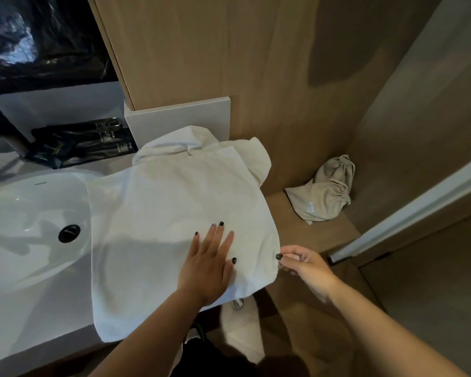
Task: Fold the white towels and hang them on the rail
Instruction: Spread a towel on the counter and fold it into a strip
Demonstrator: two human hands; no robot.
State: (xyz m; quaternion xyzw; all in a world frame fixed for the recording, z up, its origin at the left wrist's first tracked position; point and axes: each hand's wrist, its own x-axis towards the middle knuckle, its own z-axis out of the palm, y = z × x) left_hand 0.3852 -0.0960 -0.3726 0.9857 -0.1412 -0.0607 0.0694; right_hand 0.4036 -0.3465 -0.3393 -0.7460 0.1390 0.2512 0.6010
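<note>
The left hand [207, 263] lies flat, fingers straight and spread, pressing on the white towel [174, 213]. The right hand [303, 263] pinches the towel's right edge between thumb and fingertips. The towel is spread over the bench [8, 357], overlapping the right side of the white sink [25, 213], with another white towel [201, 144] bunched behind it. A beige cloth bag [324, 194] sits on a wooden ledge [335, 235] to the right.

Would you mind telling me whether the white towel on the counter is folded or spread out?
Spread flat: the white towel lies open over the counter, left hand pressing it, right hand pinching its edge.
</note>
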